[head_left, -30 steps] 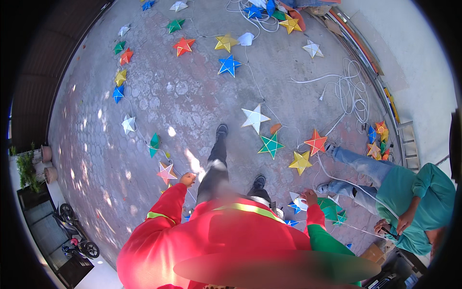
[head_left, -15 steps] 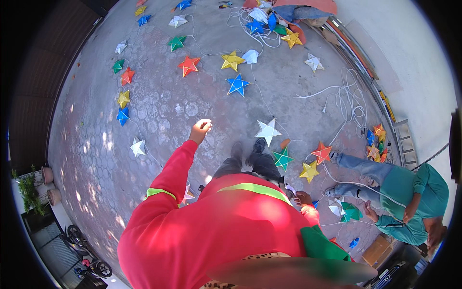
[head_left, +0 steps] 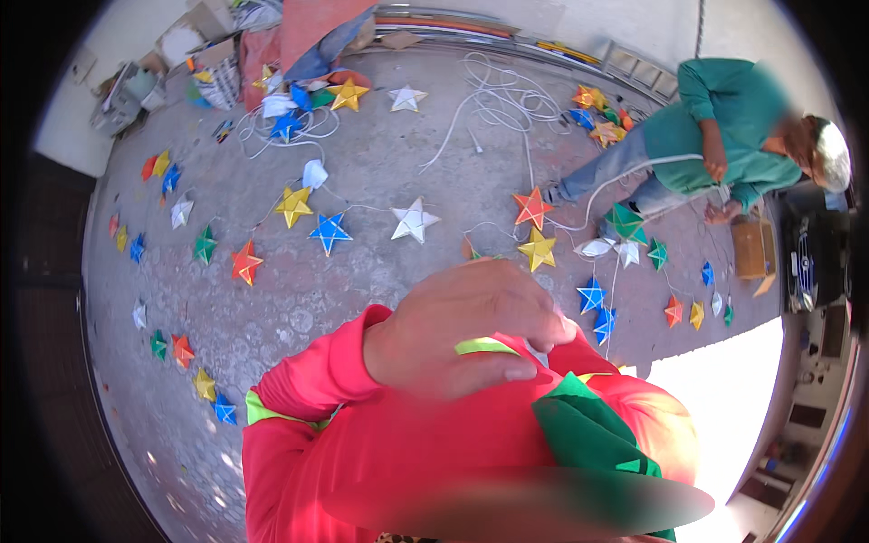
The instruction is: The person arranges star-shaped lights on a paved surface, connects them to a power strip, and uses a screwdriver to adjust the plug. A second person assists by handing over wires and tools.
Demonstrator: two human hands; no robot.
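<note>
Lying on grey ground [head_left: 299, 312] is a gold-edged white five-pointed star [head_left: 415, 220]; next, the left hand [head_left: 466, 326] hovers, thumb parted from half-curled fingers; beyond lies a yellow five-pointed star [head_left: 539, 249]; the right hand is hidden, its state untellable.

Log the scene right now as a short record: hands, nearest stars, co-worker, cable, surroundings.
Left hand: in front of the red top, fingers bent, nothing seen held
Right hand: not visible; its red sleeve shows right of the left hand
Stars beyond the left hand: yellow star, red star and white star on the ground
Stars to its right: two blue stars
Co-worker: upper right, green top, white cable at one hand
Far ground: loose cable coil
Right side: cardboard box
</note>
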